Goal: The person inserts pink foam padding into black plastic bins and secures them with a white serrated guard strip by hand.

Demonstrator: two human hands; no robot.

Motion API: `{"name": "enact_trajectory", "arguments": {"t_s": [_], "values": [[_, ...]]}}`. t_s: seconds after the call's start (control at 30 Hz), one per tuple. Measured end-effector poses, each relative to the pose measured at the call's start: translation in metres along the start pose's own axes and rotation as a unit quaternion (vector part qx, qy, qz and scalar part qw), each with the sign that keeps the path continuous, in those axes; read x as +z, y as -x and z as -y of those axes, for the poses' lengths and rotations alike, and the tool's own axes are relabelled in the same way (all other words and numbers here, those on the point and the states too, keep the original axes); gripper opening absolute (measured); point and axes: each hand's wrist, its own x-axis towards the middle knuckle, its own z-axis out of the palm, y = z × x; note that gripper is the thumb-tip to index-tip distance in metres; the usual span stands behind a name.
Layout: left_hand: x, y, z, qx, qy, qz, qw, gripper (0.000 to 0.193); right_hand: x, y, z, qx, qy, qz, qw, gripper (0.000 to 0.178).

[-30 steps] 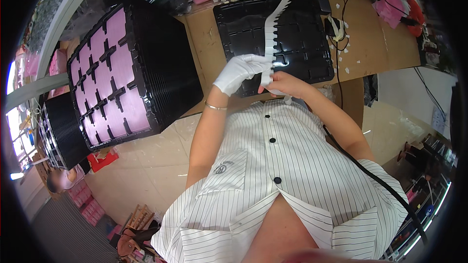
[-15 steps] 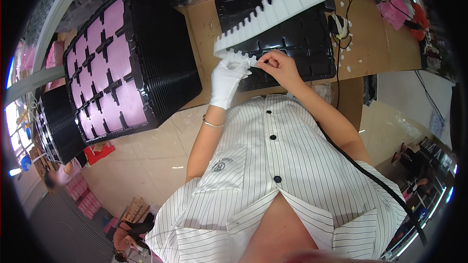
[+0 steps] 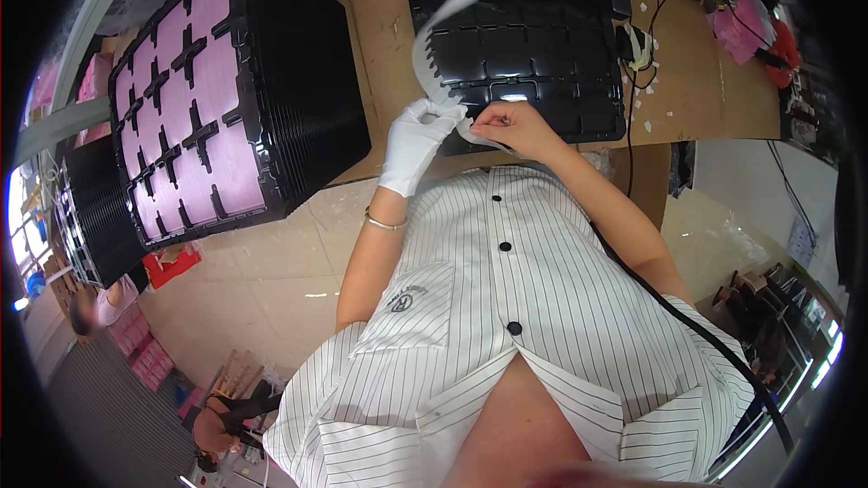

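The gloved left hand (image 3: 418,143) and the bare right hand (image 3: 523,129) both pinch a white notched strip (image 3: 425,68), its length curving up beyond the left hand; a black tray (image 3: 551,41) lies just beyond both hands on the counter (image 3: 382,36); stacked black trays (image 3: 312,81) stand left of the hands.

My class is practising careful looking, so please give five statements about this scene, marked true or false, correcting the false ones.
1. The left hand is gloved in white. True.
2. The right hand is gloved too. False: it is bare.
3. Both hands hold the white notched strip. True.
4. The large tray stack stands right of the hands. False: it stands left of them.
5. A black tray lies on the table. True.
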Motion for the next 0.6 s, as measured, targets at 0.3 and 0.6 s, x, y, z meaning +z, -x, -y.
{"name": "enact_trajectory", "arguments": {"t_s": [0.3,0.6], "values": [[0.002,0.017,-0.008,-0.036,0.108,0.004,0.993,0.021,0.006,0.004,-0.002,-0.003,0.020,-0.021,1.000,0.012],[-0.003,0.023,-0.001,-0.036,0.121,-0.003,0.992,0.016,0.013,0.009,0.009,-0.062,0.051,-0.030,0.996,0.011]]}}
